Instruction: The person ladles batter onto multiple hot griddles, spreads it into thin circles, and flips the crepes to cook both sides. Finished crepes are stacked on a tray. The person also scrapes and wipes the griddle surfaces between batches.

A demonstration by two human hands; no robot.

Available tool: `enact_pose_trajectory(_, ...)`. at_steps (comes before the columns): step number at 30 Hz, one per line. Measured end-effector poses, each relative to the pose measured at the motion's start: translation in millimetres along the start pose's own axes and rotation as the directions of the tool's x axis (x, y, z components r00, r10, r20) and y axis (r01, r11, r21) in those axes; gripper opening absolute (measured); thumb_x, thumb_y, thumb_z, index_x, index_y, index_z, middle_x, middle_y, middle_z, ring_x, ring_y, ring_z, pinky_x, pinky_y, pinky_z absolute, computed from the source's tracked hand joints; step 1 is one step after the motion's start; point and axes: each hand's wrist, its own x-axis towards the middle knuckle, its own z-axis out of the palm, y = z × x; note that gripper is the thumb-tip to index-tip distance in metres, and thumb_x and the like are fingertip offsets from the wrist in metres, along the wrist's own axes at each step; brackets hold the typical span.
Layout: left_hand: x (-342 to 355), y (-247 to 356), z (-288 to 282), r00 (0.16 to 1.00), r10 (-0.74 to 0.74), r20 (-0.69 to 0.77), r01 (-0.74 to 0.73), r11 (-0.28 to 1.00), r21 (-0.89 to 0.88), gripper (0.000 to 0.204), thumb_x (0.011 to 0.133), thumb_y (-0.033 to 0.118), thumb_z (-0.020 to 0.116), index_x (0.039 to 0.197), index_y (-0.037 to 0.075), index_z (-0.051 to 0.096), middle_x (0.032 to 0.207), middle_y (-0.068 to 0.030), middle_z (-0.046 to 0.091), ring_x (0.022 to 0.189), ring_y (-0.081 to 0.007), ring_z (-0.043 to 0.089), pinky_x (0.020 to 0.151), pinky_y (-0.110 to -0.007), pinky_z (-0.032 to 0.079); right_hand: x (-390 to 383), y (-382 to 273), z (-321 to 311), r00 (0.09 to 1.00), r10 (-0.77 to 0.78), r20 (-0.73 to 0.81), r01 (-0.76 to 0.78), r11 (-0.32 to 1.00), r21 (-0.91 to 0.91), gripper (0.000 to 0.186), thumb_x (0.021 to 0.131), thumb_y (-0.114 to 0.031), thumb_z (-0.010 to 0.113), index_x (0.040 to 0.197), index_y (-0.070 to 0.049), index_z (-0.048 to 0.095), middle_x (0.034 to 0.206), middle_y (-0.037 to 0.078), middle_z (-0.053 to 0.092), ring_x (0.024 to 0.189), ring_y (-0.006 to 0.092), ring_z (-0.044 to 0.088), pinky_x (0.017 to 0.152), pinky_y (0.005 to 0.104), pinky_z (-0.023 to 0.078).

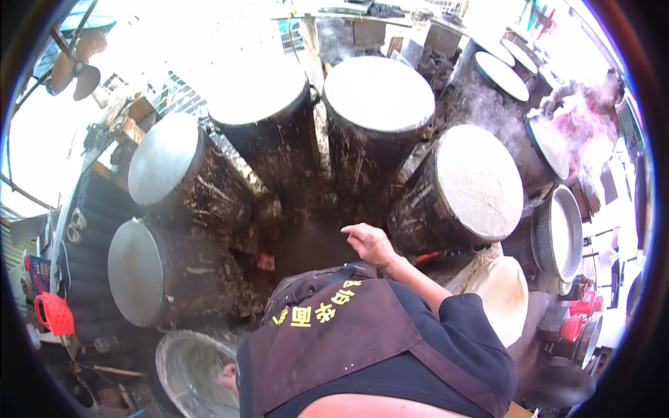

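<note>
My right hand (371, 245) hangs in front of my apron, above the dark gap between the drums. Its index finger points left, the other fingers are loosely curled, and nothing shows in it. At the lower left my left hand (228, 377) reaches over a large translucent basin (166, 362). Its fingers are curled and partly hidden by my body; what they hold cannot be made out. Nearest to my right hand stands a dark, crusted drum (417, 209) with a pale, rough, round top (481, 182). A cream-coloured rounded thing (498, 292) lies beside my right arm.
Several more dark drums with pale round tops curve around me, including one at the left (136, 273) and one ahead (378, 94). Steam (495, 111) rises at the right. A fan (78, 70) hangs at upper left. A red plastic scoop-like basket (54, 313) is at far left.
</note>
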Motion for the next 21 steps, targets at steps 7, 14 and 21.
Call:
enact_pose_trajectory(7,-9.4,99.8,141.6,0.994,-0.105,0.019,0.105,0.993,-0.057,0.018,0.088,0.019,0.055,0.092,0.009,0.041,0.079,-0.0051,0.040,0.067,-0.0185,0.047,0.059,-0.030,0.045,107.8,-10.3,17.6,0.989,-0.043,0.143,0.054,0.995,-0.078,0.020,0.085,-0.012,0.061,0.104,-0.010,0.063,0.090,0.013,0.064,0.086,0.0314,0.063,0.075,0.0401,0.052)
enact_pose_trajectory(14,17.2,154.2,233.9,0.996,-0.067,0.064,0.070,0.996,-0.047,0.024,0.089,0.014,0.055,0.104,0.010,0.037,0.088,-0.0079,0.041,0.075,-0.0206,0.049,0.065,-0.032,0.045,259.6,38.6,-12.6,0.997,-0.082,-0.011,0.078,0.979,-0.191,0.017,0.085,-0.011,0.060,0.101,-0.009,0.066,0.090,0.014,0.065,0.086,0.0315,0.064,0.076,0.0395,0.052)
enact_pose_trajectory(21,8.4,190.3,323.6,0.999,-0.037,-0.012,0.037,0.999,0.014,0.035,0.089,0.009,0.054,0.116,0.011,0.032,0.098,-0.0106,0.042,0.083,-0.0227,0.051,0.071,-0.033,0.046,462.1,173.0,-93.0,0.924,0.039,-0.381,-0.149,0.953,-0.265,0.029,0.079,-0.007,0.065,0.109,-0.006,0.066,0.099,0.018,0.066,0.095,0.0314,0.063,0.087,0.0388,0.050)
